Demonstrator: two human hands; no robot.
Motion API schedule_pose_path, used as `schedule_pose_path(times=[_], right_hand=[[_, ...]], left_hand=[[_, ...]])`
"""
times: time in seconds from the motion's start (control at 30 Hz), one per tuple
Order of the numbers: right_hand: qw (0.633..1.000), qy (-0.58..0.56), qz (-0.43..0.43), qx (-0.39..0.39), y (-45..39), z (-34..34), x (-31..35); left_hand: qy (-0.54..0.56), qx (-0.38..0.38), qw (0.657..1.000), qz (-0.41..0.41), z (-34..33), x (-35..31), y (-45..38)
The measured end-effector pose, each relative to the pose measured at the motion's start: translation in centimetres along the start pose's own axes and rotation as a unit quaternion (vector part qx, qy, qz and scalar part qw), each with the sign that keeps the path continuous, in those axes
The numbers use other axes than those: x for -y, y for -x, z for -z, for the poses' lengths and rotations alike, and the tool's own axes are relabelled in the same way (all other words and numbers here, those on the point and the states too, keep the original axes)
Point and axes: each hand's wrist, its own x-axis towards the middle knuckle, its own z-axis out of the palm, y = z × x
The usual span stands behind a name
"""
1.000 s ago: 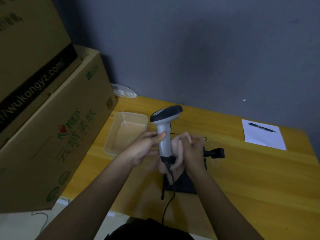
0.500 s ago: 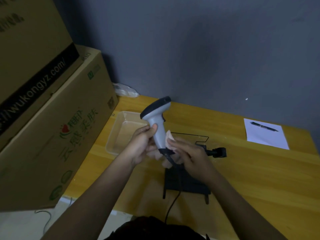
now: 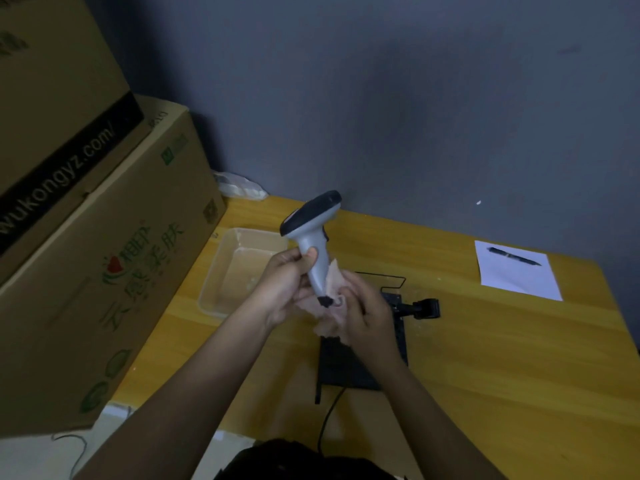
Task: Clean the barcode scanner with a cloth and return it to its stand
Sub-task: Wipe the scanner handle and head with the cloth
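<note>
A grey barcode scanner [image 3: 313, 233] with a dark head is held upright above the wooden table, its head tilted up to the right. My left hand [image 3: 287, 282] grips its handle from the left. My right hand [image 3: 363, 313] holds a pale pink cloth [image 3: 330, 289] pressed against the lower handle and its base. The black stand [image 3: 398, 334] lies on the table just behind and under my right hand, its holder arm [image 3: 426, 308] pointing right. The scanner's black cable [image 3: 327, 420] runs down to the table's front edge.
A clear plastic tray [image 3: 239, 258] sits left of the scanner. Big cardboard boxes [image 3: 86, 237] fill the left side. A white sheet [image 3: 516, 271] with a black pen [image 3: 512, 256] lies at the far right. A crumpled white wrapper [image 3: 239, 187] rests by the wall.
The scanner has shifted left and tilted, its head now pointing up to the right. My right hand has moved the cloth along the lower handle toward the base.
</note>
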Motion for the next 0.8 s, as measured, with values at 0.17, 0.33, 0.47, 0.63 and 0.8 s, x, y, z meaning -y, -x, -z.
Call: schedule_pose_path(times=[0.17, 0.33, 0.47, 0.63, 0.8], right_hand=[[0.992, -0.024, -0.102, -0.065, -0.5, 2.7, -1.8], [0.999, -0.012, -0.027, -0.014, 0.2, 0.2, 0.9], [0.997, -0.031, -0.032, -0.058, -0.5, -0.4, 0.8], [0.997, 0.005, -0.072, 0.015, -2.3, 1.4, -1.6], [0.991, -0.089, -0.065, -0.077, -2.5, 3.4, 0.6]], left_hand=[[-0.008, -0.008, 1.000, -0.016, 0.2, -0.2, -0.2], [-0.004, -0.011, 1.000, -0.020, -1.1, -0.6, -0.3], [0.009, -0.031, 0.999, 0.005, -2.0, -0.8, -0.2], [-0.006, -0.006, 1.000, 0.014, -2.2, -1.2, -0.2], [-0.013, -0.016, 1.000, -0.011, -2.7, -1.3, -0.3]])
